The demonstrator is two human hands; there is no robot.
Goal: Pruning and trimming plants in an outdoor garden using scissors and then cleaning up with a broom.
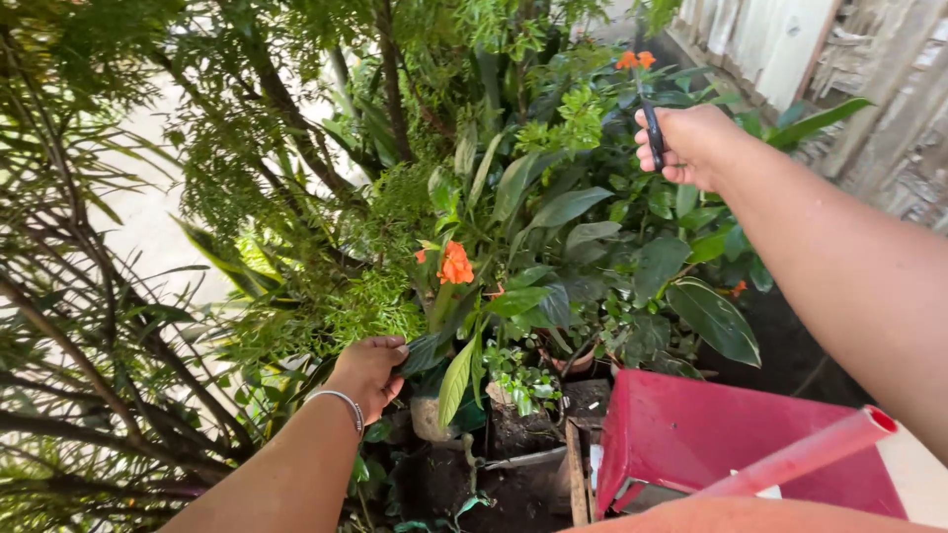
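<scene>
- Nearest, at about 5 o'clock in the view, a red box (711, 434) sits on the ground with a pink tube (805, 456) slanting across its right side; the two overlap in the picture, but whether they touch cannot be told.
- At 7 o'clock the left hand (367, 373), a silver bangle (341, 400) on its wrist, reaches into the plants and pinches the base of a dark green leaf (423, 352) between thumb and fingers.
- Just past that hand, toward 1 o'clock from it, an orange flower (455, 264) stands upright on its stem among broad green leaves, near the left hand and well apart from the right.
- Below the flower, at 6 o'clock from it, pots with dark soil (518, 429) and small seedlings are partly hidden by foliage.
- Farther off, at 1 o'clock in the view, the right hand (688, 145) is clenched around a slim black tool (651, 126), which points up out of the fist; what kind of tool it is cannot be told.
- Just beyond the tool's tip, at 11 o'clock from the right hand, a second orange bloom (635, 59) shows at the top of the shrub.
- Farthest, at 2 o'clock, a weathered wooden wall (869, 89) rises behind the plants.
</scene>
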